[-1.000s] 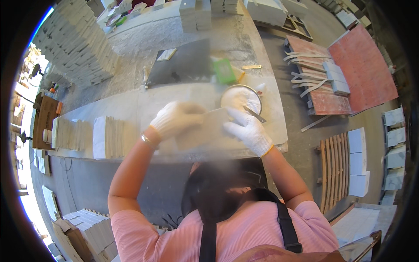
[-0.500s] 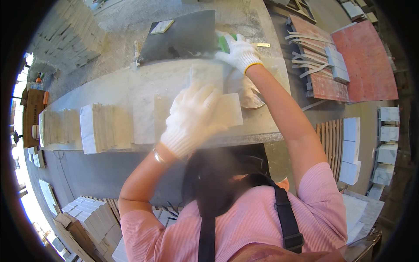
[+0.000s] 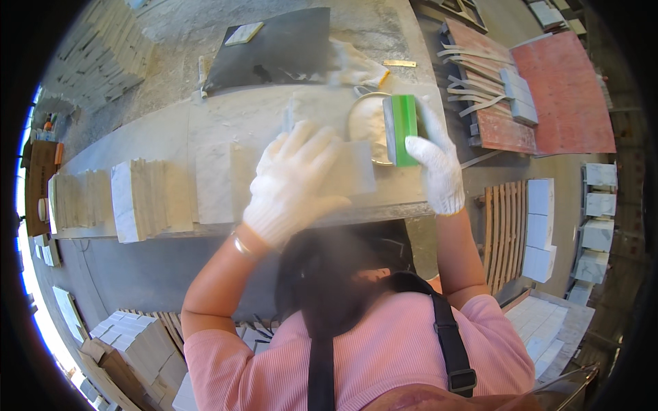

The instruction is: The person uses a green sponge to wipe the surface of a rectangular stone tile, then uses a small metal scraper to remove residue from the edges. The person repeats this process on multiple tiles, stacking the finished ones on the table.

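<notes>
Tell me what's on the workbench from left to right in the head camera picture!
Row of stone tiles stood on edge → flat pale slab → left hand in a white glove, on a stone tile → round bowl → green block → right hand, gloved, holding that block.

We have one view only, from a camera worn on the head, looking steeply down. It sits close above our own hair (image 3: pixel 329 274) and pink shirt (image 3: pixel 384 349), which fill the near lower edge. Ahead, the counter (image 3: pixel 212 130) runs across the middle, near enough that its straight edges bow under the wide lens. Farther out we see the floor: stacked tiles (image 3: pixel 96 55) far left, red boards (image 3: pixel 562 96) far right. A dark rim rings the picture.
</notes>
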A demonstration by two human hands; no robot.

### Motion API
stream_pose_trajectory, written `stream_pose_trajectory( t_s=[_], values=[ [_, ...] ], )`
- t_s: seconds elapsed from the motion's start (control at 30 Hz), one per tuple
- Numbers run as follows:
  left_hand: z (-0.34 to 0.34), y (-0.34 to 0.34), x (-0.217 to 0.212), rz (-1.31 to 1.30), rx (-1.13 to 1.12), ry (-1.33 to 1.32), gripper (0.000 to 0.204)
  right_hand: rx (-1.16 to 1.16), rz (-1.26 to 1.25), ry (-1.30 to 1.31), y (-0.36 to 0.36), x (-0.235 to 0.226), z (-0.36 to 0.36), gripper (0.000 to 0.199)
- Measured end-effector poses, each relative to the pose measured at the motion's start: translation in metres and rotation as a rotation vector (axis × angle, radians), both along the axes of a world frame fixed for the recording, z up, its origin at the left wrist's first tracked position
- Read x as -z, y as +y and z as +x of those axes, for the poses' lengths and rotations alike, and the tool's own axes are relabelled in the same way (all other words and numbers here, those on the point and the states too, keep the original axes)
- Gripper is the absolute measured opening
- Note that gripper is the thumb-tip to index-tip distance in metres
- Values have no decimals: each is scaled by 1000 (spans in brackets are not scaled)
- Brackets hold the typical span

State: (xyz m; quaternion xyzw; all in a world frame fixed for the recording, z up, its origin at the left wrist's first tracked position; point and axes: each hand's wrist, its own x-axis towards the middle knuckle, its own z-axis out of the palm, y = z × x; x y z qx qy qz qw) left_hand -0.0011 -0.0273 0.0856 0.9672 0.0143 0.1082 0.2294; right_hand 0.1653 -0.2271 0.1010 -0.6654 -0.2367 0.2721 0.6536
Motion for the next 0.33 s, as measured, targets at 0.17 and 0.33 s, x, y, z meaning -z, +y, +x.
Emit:
stream_pose_trajectory(
  t_s=[0.17, 0.33],
  values=[
    [-1, 0, 3, 33, -3, -29, 81, 73, -57, -545, 16, 39, -43, 68],
    [-3, -4, 8, 38, -22, -45, 83, -43, -34, -171, 27, 67, -1, 71]
  ],
)
